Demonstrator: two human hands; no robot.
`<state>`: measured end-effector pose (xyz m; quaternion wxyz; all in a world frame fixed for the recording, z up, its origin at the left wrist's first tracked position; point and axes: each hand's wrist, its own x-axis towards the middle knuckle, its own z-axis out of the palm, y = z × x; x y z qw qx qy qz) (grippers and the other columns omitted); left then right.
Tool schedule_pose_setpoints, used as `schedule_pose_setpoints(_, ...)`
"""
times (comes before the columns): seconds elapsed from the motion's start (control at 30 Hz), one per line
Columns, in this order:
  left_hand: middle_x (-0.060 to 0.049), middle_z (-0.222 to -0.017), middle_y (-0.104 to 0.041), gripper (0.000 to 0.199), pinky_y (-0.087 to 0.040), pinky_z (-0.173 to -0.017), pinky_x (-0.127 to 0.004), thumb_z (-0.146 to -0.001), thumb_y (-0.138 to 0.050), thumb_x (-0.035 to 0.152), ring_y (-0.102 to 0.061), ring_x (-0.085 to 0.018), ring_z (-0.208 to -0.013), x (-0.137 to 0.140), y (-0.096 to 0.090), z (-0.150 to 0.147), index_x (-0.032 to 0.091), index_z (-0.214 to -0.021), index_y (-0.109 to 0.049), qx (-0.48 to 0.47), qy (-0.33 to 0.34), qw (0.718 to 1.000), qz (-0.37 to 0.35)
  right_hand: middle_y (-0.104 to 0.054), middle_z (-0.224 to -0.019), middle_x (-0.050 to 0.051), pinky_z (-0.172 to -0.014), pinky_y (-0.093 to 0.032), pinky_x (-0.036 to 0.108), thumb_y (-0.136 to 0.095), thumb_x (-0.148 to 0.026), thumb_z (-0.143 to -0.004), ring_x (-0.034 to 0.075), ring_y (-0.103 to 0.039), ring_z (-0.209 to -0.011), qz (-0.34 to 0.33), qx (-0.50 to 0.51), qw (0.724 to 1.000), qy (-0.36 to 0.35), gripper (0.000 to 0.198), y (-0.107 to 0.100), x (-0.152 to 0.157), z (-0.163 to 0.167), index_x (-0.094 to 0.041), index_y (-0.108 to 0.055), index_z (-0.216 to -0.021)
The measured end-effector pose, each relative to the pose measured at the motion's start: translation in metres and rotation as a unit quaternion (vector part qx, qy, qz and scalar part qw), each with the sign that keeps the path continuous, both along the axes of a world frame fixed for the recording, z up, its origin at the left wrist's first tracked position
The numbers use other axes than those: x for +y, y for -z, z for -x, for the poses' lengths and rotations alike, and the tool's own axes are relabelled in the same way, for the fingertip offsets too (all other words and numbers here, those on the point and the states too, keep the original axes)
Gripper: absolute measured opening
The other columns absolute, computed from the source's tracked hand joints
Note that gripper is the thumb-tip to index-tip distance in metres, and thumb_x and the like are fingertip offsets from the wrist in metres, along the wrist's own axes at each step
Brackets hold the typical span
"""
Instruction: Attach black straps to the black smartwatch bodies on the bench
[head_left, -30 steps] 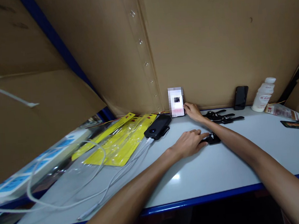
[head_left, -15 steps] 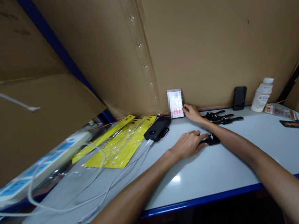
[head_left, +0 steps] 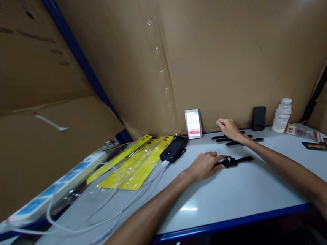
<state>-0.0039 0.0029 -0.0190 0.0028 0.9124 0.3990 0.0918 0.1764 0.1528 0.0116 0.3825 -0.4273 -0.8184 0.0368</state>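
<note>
My left hand (head_left: 205,165) rests on the table with thumb and fingers closed about the left handle of a black spokeshave (head_left: 230,162). The tool's silver adjusting screws and its right handle show. My right hand (head_left: 229,128) is raised with fingers curled, and nothing shows in it. Beneath and behind that hand lie several more black spokeshaves (head_left: 221,137), partly hidden by the hand and wrist. Left of it, a phone with a lit, blurred screen (head_left: 193,124) stands against the cardboard wall.
At left lie yellow blister packages (head_left: 140,170), a black power bank (head_left: 174,149) with white cables (head_left: 130,196), and a white power strip (head_left: 60,186). Toward the right stand a dark phone (head_left: 259,118) and a white bottle (head_left: 282,116), near flat packets (head_left: 316,146). Cardboard (head_left: 217,56) encloses the table.
My right hand has pulled away from the lit phone toward the right, its fingers curled. The phone's screen content has changed. My left hand stays at the spokeshave; the camera view has tilted up.
</note>
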Motion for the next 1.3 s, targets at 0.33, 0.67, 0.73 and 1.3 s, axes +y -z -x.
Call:
schedule_pose_setpoints(0.33,-0.007,-0.111,-0.07,0.043,-0.05,-0.081,-0.032,-0.103,-0.049,0.039,-0.068,-0.023,-0.097,0.009,0.004,0.004,0.027,-0.143,-0.056,-0.032,0.006,0.999,0.017,-0.066,-0.066,0.001,-0.061,-0.034,0.027,-0.056,-0.03,-0.089,0.016,-0.056,-0.062,0.16,-0.157,0.968,-0.11,0.023,0.014,-0.071,-0.077,-0.02,-0.073,-0.076)
schedule_pose_setpoints(0.67,-0.01,-0.118,-0.07,0.039,-0.051,-0.086,-0.035,-0.104,-0.049,0.038,-0.068,-0.026,-0.103,0.01,0.006,0.008,0.023,-0.138,-0.06,-0.022,0.005,1.0,0.021,-0.075,-0.093,0.004,-0.068,-0.038,0.026,-0.071,-0.017,-0.078,0.018,-0.064,-0.082,0.205,-0.29,0.922,-0.154,0.037,0.0,-0.096,-0.073,-0.02,-0.075,-0.115)
schedule_pose_setpoints(0.73,-0.009,-0.116,-0.07,0.04,-0.051,-0.086,-0.035,-0.104,-0.048,0.038,-0.068,-0.026,-0.103,0.01,0.007,0.009,0.024,-0.14,-0.058,-0.018,0.011,1.0,0.018,-0.075,-0.092,0.005,-0.067,-0.037,0.026,-0.072,-0.018,-0.079,0.018,-0.063,-0.081,0.207,-0.297,0.92,-0.15,0.038,-0.002,-0.101,-0.071,-0.019,-0.075,-0.117)
schedule_pose_setpoints(1.3,-0.006,-0.107,-0.068,0.034,-0.05,-0.083,-0.031,-0.106,-0.046,0.033,-0.066,-0.022,-0.098,0.011,0.007,0.017,0.026,-0.135,-0.063,0.007,0.031,0.999,0.001,-0.072,-0.09,0.004,-0.062,-0.03,0.028,-0.062,-0.01,-0.082,0.019,-0.061,-0.08,0.152,-0.314,0.923,-0.161,0.027,-0.003,-0.114,-0.063,-0.021,-0.077,-0.101)
